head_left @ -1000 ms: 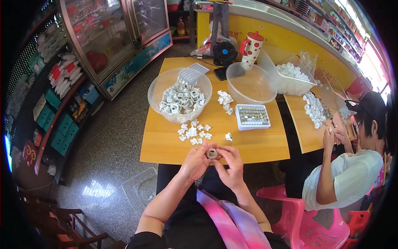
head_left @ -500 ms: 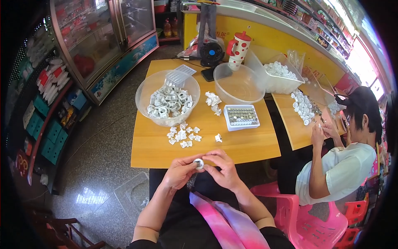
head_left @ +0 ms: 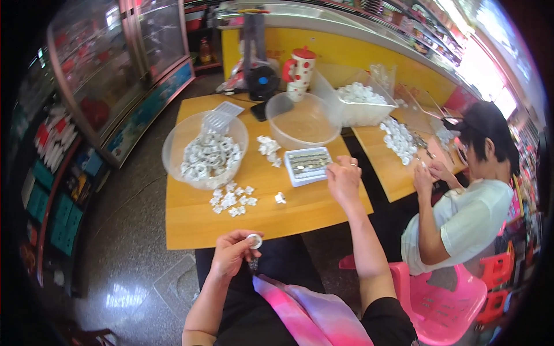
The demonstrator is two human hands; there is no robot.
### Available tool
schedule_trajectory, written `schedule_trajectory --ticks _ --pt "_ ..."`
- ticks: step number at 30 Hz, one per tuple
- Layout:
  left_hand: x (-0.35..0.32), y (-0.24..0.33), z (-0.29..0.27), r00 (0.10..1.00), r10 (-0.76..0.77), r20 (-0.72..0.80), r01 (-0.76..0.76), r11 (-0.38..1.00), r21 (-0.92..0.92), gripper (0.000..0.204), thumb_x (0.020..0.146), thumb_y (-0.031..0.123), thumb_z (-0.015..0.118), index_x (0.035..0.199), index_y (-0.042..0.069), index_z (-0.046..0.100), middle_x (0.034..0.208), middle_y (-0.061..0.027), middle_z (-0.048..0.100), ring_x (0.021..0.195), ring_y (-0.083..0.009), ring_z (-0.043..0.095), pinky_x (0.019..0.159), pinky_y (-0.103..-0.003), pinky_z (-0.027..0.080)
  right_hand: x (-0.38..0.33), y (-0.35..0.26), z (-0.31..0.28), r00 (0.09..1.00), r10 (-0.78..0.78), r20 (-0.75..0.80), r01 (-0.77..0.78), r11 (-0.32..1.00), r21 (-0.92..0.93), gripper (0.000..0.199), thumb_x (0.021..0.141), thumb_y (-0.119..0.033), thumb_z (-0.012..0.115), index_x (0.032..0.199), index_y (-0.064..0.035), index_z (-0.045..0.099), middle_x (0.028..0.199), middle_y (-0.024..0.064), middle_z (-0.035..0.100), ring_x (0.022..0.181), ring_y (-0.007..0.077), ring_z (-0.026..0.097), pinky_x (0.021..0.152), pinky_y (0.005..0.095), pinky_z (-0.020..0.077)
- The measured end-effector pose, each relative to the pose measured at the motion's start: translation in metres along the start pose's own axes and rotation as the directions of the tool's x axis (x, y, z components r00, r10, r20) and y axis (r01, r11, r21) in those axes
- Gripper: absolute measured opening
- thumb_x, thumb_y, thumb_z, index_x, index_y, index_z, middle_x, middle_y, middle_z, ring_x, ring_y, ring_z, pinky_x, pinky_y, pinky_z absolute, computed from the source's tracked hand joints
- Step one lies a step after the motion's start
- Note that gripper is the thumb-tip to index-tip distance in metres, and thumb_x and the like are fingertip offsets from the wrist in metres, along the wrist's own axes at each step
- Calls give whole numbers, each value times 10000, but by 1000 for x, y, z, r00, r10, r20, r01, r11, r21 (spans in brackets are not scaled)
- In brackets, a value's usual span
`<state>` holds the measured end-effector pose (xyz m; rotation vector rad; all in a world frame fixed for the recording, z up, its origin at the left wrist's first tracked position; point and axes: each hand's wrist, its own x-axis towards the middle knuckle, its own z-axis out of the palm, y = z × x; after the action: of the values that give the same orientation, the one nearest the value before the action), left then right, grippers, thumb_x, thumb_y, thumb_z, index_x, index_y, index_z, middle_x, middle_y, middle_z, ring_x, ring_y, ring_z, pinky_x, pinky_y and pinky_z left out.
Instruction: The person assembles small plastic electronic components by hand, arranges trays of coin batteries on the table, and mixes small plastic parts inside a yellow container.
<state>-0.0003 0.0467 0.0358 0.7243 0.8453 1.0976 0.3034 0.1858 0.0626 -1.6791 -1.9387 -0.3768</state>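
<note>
Right hand (head_left: 344, 180) off the small round white part (head_left: 254, 241) since half a second ago, now reached out to the right end of the white tray (head_left: 311, 179) with its rows of little metallic-looking discs (head_left: 307, 158). Left hand (head_left: 231, 254) alone on the round part, fingers pinching one side near the front edge of the table (head_left: 271, 226). Can't tell about anything between the right fingers, too hidden. Biggest risk, probably: bumping the tray with a knuckle and jumbling the rows. Could also fumble a disc, tiny and likely slippery. And with just a one-handed pinch, easy to lose the round part to the floor (head_left: 130, 254) through one slack thumb.
</note>
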Motion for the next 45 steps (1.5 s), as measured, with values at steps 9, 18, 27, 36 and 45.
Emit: schedule_trajectory --ticks 9,18,27,36,45 --pt "3 -8 0 999 -34 9 35 984 -173 244 910 75 554 1098 -77 590 960 -220 668 646 -225 662 530 -258 523 -1 -13 -10 996 -61 -72 77 967 242 71 781 -66 639 834 -24 617 1013 124 600 977 311 542 797 433 420" --pt "-2 -17 12 983 142 121 -103 955 -278 344 961 122 492 1196 -124 541 1058 -224 646 843 -281 659 782 -320 537 -89 -128 -38 1000 5 26 -26 385 922 63 822 7 643 870 6 603 960 134 640 964 266 604 816 336 473" --pt "-25 -4 18 979 178 97 -150 959 -242 392 949 135 518 1218 -149 501 1144 -223 602 986 -300 628 838 -315 515 -109 -150 -48 995 36 93 -98 190 977 40 853 61 588 880 39 606 969 130 616 866 169 628 707 254 531" --pt "-17 -14 23 980 127 154 -52 909 -414 297 924 74 574 1199 -36 594 1094 -138 653 970 -219 633 823 -308 524 -119 -146 -63 1000 4 21 -21 344 939 99 796 73 618 886 34 630 929 138 647 850 238 620 737 312 490" --pt "-24 -20 13 982 141 127 -77 907 -415 284 915 62 588 1182 -31 610 1083 -119 662 923 -168 618 819 -302 502 -112 -162 -58 941 -205 -268 332 711 620 247 662 14 677 906 -14 657 997 105 619 824 272 590 715 359 431"
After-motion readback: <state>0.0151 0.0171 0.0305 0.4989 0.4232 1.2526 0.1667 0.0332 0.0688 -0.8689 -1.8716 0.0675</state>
